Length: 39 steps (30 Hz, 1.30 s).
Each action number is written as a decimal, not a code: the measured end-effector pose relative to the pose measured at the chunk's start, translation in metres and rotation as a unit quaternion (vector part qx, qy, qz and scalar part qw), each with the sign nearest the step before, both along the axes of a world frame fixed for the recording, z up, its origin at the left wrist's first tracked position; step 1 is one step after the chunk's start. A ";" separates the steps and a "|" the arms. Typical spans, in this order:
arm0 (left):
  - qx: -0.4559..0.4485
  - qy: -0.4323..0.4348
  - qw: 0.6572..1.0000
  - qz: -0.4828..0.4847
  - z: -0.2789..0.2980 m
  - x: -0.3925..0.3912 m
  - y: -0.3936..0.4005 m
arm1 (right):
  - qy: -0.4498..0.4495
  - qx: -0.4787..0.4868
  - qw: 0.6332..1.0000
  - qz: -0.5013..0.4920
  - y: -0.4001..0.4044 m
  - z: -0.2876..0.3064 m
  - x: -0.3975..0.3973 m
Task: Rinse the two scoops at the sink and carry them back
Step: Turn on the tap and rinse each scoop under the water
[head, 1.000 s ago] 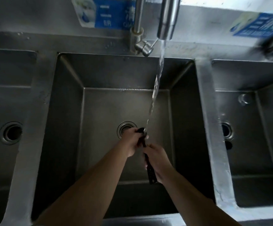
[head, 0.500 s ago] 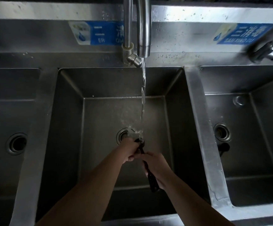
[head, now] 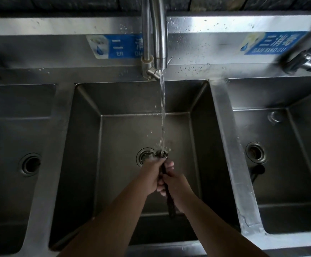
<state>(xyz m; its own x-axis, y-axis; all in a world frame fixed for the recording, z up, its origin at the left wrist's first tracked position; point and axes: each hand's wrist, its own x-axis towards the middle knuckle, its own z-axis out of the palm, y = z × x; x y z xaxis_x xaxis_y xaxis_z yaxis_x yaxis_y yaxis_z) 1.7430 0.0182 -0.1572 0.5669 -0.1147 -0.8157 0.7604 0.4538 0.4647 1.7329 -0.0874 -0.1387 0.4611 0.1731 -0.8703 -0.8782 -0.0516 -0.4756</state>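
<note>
- The scoop [head: 170,201], a dark utensil, is over the middle basin [head: 88,145] of the steel sink, head end up under the falling water [head: 162,112] and handle trailing down toward the person.
- Compared with a second ago, the stream now lands squarely on the head of the scoop and breaks into spray there; earlier it met the tool as a thinner thread with little splash. I judge the rinsing of this scoop is in full swing, not finished.
- The left hand [head: 152,174] is curled shut around the upper part of the scoop, just under the splash, and has slid a little along it.
- The right hand [head: 177,186] is closed on the handle just below, touching the left.
- Only one scoop is plain between the hands; whether a second is held with it I cannot tell.
- A dark object [head: 255,173] lies in the right basin by its drain; it may be the other scoop, but it is too dim to say.
- The tap [head: 159,34] runs directly above.
</note>
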 end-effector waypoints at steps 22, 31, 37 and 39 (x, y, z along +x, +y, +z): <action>0.071 -0.227 0.970 0.055 0.089 0.101 0.036 | -0.250 0.159 0.955 -0.034 0.038 0.090 0.113; 0.102 -0.252 0.959 0.079 0.103 0.113 0.048 | -0.278 0.146 0.949 -0.042 0.049 0.111 0.119; 0.133 -0.195 0.971 0.036 0.054 0.059 0.027 | -0.286 -0.100 0.949 0.084 0.020 0.056 0.068; 0.101 -0.176 0.979 0.023 0.040 0.041 0.021 | -0.246 -0.108 0.960 0.084 0.013 0.041 0.049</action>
<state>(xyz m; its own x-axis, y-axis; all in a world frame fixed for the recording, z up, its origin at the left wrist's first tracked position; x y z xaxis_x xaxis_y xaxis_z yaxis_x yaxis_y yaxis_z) 1.7845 0.0391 -0.1169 0.8180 0.0616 -0.5719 0.5176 0.3550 0.7785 1.7817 -0.0740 -0.0976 0.8064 0.1212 -0.5789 -0.5211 -0.3172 -0.7924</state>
